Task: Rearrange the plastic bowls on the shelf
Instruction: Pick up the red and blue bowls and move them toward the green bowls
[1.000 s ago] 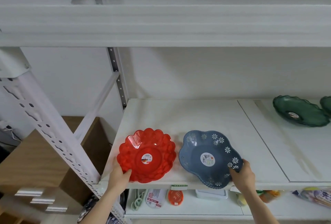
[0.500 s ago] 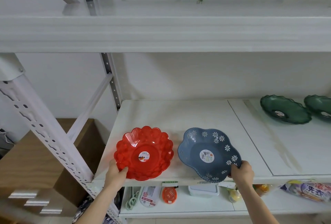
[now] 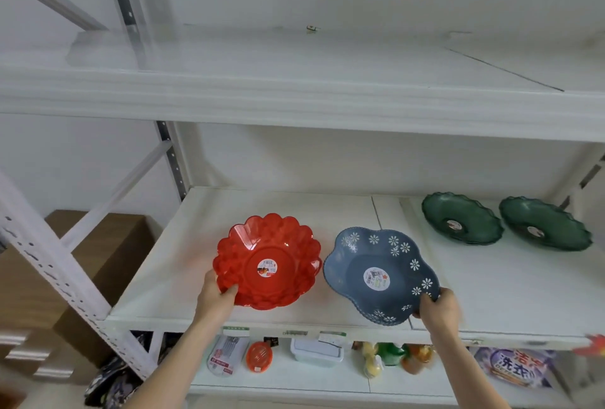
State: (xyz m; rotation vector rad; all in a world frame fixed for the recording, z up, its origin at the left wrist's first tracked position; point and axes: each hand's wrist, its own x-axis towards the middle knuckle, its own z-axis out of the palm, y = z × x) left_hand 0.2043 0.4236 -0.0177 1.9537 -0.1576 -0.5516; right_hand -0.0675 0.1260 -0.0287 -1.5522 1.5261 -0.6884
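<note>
A red scalloped plastic bowl (image 3: 266, 259) is tilted up off the white shelf (image 3: 183, 251), with my left hand (image 3: 217, 297) gripping its near left rim. Beside it on the right, a blue flower-patterned bowl (image 3: 381, 274) is also tilted, and my right hand (image 3: 438, 308) grips its near right rim. The two bowls almost touch at their edges. Two dark green bowls stand farther right on the same shelf, one (image 3: 461, 218) at the middle right and the other (image 3: 545, 228) by the right post.
A white upper shelf (image 3: 294, 87) hangs overhead. A slanted white shelf post (image 3: 55, 264) runs at the left, with brown cardboard boxes (image 3: 108, 245) behind it. The lower shelf holds small packaged goods, an orange round item (image 3: 259, 357) and a detergent bag (image 3: 514, 367).
Both bowls have been lifted and tilted toward me in my hands. The view has shifted left and up, so both green bowls now show.
</note>
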